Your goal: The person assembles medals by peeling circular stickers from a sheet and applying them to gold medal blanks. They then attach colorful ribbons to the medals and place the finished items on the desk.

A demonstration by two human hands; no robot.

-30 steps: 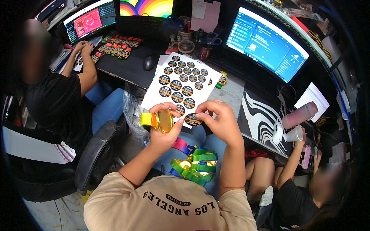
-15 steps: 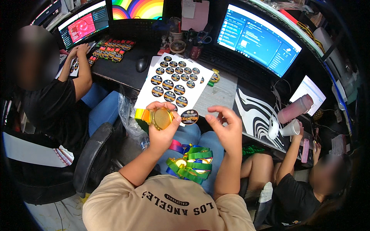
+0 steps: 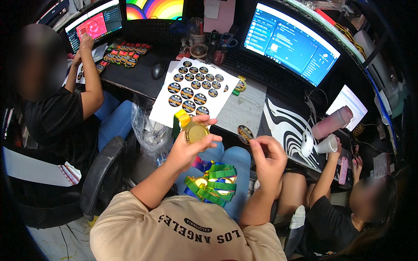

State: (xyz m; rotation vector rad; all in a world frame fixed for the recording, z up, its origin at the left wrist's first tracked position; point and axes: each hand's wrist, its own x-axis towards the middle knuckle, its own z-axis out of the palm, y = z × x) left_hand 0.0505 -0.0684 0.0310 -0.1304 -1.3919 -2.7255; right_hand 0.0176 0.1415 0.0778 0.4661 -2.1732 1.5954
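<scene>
My left hand (image 3: 188,148) grips a round gold medal (image 3: 197,133) on a yellow ribbon (image 3: 182,117), its flat face toward me. To the right, my right hand (image 3: 269,157) pinches a round black sticker (image 3: 245,134) with orange lettering by its edge, held in the air apart from the medal. Beyond my hands lies a white sheet (image 3: 160,114) with rows of similar round black stickers, smaller ones at the far end and larger ones nearer. Across my lap rests a bundle of gold medals with green and blue ribbons (image 3: 221,174).
A co-worker (image 3: 48,108) sits at left, one hand raised near a monitor; another person (image 3: 339,217) at right holds a white cup (image 3: 327,145). Finished-looking medals (image 3: 126,55), a black mouse (image 3: 158,70), a pink tumbler (image 3: 333,122) and a striped mat (image 3: 283,130) are on the desk.
The sticker has come off the sheet into my right hand, which moved right and nearer. My left hand shifted right with the medal. The left co-worker raised a hand toward the monitor.
</scene>
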